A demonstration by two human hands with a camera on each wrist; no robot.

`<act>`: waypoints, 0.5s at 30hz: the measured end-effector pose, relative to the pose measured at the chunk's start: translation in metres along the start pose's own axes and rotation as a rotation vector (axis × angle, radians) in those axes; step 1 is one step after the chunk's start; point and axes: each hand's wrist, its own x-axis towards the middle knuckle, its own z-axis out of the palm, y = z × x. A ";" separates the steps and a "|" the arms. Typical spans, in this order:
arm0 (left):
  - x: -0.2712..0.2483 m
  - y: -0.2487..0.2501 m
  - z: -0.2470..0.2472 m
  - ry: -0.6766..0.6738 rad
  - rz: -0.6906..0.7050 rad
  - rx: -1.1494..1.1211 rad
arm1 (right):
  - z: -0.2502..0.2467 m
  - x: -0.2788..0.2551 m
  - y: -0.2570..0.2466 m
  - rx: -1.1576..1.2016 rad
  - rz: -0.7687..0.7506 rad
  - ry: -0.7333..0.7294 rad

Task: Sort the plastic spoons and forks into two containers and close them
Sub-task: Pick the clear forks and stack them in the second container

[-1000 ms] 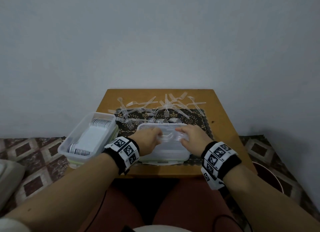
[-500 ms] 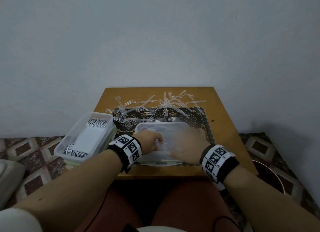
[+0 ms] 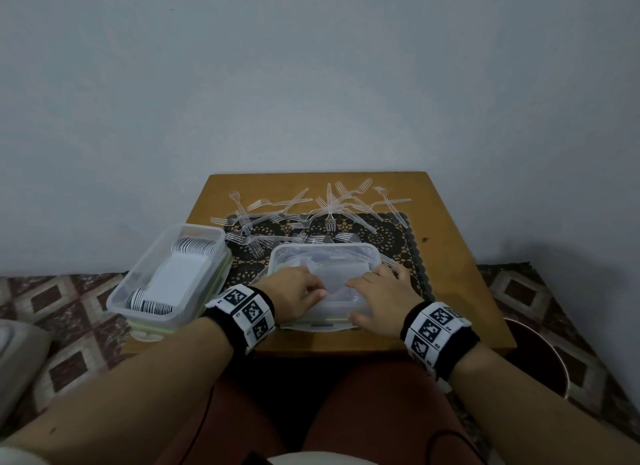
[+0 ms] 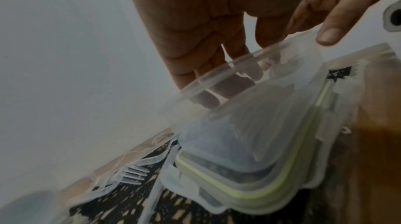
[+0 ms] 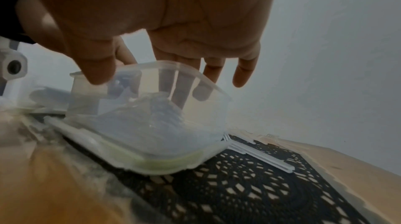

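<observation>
We rest our left hand (image 3: 294,293) and right hand (image 3: 379,300), fingers loosely spread, on the near rim of the clear rectangular plastic container (image 3: 323,263) (sitting on its green-sealed lid (image 4: 256,191)) on the wooden table (image 3: 457,256); clear plastic forks (image 3: 311,211) lie scattered beyond.

Dim, flat light; wrist views blurred, edges warped.
</observation>
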 end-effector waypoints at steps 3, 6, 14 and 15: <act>0.001 -0.003 -0.003 0.067 0.017 -0.016 | -0.008 -0.002 0.004 0.136 -0.025 0.072; 0.002 -0.014 -0.010 0.197 0.015 -0.030 | -0.022 0.001 0.019 0.388 0.006 0.293; 0.006 -0.049 -0.011 0.073 -0.225 -0.037 | -0.020 0.056 0.088 0.330 0.364 -0.009; 0.008 -0.051 -0.010 0.040 -0.243 -0.068 | -0.017 0.063 0.090 0.297 0.350 -0.050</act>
